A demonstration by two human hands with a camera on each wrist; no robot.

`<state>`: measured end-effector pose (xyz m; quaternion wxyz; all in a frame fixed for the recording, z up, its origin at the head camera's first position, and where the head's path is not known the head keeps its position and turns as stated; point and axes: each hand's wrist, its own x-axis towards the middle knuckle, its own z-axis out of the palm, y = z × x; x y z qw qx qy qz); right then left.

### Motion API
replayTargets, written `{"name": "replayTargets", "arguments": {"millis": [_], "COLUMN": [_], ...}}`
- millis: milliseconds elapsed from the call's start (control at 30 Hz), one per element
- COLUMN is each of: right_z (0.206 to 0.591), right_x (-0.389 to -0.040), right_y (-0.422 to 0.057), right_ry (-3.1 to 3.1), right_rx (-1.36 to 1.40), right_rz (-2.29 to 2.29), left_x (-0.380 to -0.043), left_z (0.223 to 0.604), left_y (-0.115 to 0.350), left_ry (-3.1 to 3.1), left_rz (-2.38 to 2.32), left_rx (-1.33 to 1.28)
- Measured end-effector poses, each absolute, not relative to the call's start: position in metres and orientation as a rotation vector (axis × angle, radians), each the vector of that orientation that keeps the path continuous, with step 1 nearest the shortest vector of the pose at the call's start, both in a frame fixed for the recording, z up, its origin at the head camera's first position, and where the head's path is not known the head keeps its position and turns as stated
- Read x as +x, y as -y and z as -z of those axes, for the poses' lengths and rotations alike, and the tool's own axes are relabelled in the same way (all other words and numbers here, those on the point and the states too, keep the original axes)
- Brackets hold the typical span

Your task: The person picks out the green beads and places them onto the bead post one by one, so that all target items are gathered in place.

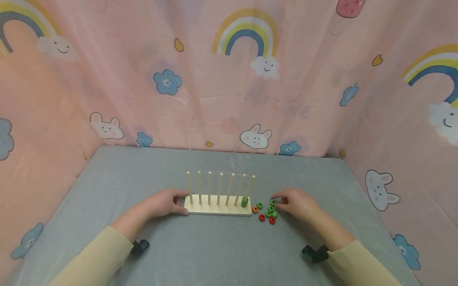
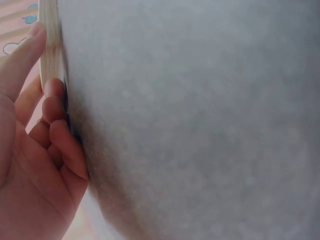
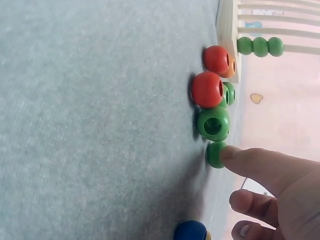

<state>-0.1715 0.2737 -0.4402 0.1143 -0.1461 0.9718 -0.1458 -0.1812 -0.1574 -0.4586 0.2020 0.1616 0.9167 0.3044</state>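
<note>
A pale wooden peg board (image 1: 217,209) with a row of upright pegs lies on the table. My left hand (image 1: 166,203) grips its left end, thumb in front and fingers behind. In the left wrist view, the thumb and fingers hold the edge of the board (image 2: 51,55). Three green beads (image 3: 260,47) are stacked on the rightmost peg. Right of the board, my right hand (image 1: 298,203) pinches a green bead (image 3: 215,155) between thumb and index finger. Beside it lie several loose green beads (image 1: 270,209), two red beads (image 3: 207,90) and an orange bead (image 1: 255,209).
A blue bead (image 3: 190,231) shows at the bottom of the right wrist view, next to a bit of yellow. The grey table (image 1: 200,250) ends at a pink patterned curtain (image 1: 200,115) at the back and sides. Dark wrist straps (image 1: 315,254) sit by both sleeves.
</note>
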Motion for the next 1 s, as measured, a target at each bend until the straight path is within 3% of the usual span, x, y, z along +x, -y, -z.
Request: {"name": "replayTargets", "arguments": {"millis": [500,1000], "right_z": [0.447,0.422], "right_x": [-0.174,-0.167], "right_y": [-0.274,-0.272], "right_ry": [-2.860,-2.889], "right_rx": [-0.420,-0.424], "right_rz": [0.426,0.582], "left_x": [-0.181,-0.179], "left_z": [0.458,0.455], "left_y": [0.157,0.155], "left_ry": [-2.553,-2.557], "left_rz": [-0.874,-0.851], "left_rx": [0.440,0.421]}}
